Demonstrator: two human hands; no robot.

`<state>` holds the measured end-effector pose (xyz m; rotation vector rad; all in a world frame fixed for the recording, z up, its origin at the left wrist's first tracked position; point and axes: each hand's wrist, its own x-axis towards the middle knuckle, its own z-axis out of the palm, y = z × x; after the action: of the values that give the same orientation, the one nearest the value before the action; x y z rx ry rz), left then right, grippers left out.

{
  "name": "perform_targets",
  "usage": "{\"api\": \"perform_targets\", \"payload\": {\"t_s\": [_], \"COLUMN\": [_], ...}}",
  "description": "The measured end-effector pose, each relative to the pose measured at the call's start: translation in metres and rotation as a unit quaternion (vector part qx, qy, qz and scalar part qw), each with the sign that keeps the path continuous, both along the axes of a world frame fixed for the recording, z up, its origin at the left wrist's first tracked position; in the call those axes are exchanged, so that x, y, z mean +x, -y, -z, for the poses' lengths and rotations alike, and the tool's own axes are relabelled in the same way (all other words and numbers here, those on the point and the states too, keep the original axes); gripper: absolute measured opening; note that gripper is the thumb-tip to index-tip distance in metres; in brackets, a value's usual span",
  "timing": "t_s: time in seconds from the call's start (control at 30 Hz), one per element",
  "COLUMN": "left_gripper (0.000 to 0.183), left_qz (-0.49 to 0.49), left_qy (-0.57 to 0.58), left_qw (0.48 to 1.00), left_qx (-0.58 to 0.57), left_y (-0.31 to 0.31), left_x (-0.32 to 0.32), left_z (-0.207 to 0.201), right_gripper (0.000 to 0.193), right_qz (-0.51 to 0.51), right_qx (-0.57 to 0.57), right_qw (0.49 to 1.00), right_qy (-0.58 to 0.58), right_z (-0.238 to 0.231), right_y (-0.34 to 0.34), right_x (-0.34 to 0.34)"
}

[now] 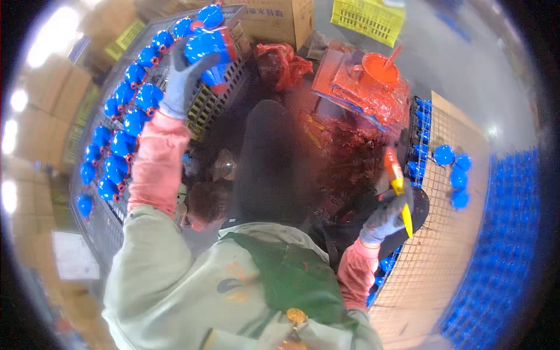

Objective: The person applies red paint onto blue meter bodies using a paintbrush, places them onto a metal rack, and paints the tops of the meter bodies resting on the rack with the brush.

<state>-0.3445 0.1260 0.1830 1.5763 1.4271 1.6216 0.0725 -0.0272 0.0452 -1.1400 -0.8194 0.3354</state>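
My left hand [177,87], in a grey glove, grips a glossy rounded blue part [203,46] with red on its ends. It holds the part over the edge of a mesh rack [160,73] at the left, where several similar blue parts [123,144] with small red ends stand in rows. Low on the right, my gloved right hand [382,219] is closed round a paintbrush [399,186]. The brush has a yellow handle pointing down and a red-coated end pointing up. The part's exact kind cannot be made out.
A bowl of red paint [378,74] with a stick in it stands on a paint-smeared stack [341,76] ahead. At the right, loose blue parts [459,178] lie on cardboard [452,245] beside a wire basket [408,245]. A yellow crate [368,22] and a cardboard box [274,23] are farther off.
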Motion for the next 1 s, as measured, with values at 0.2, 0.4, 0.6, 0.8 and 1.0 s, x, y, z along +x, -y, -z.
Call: {"api": "perform_targets", "payload": {"t_s": [0.2,0.4,0.6,0.8,1.0], "left_gripper": [0.088,0.064,0.033,0.044,0.052], "left_qz": [-0.227,-0.178,-0.034,0.162,0.075], "left_qy": [-0.486,-0.557,-0.457,-0.462,-0.541], "left_qw": [0.824,0.785,0.887,0.87,0.837], "left_qx": [-0.181,-0.205,-0.057,-0.061,0.001], "left_y": [-0.071,-0.123,-0.049,0.098,0.1], "left_x": [-0.148,-0.232,-0.132,0.052,0.088], "left_z": [-0.008,0.025,0.059,0.096,0.117], "right_gripper": [0.061,0.055,0.04,0.038,0.053], "right_qz": [0.148,0.191,0.225,0.316,0.411], "right_qx": [0.045,0.057,-0.049,-0.207,-0.363], "right_qw": [0.987,0.979,0.971,0.925,0.836], "right_qy": [0.047,0.031,-0.063,-0.037,-0.013], "right_z": [-0.048,-0.028,0.086,0.203,0.197], "right_y": [0.027,0.063,0.085,0.044,-0.027], "right_x": [0.043,0.116,0.18,0.283,0.382]}}
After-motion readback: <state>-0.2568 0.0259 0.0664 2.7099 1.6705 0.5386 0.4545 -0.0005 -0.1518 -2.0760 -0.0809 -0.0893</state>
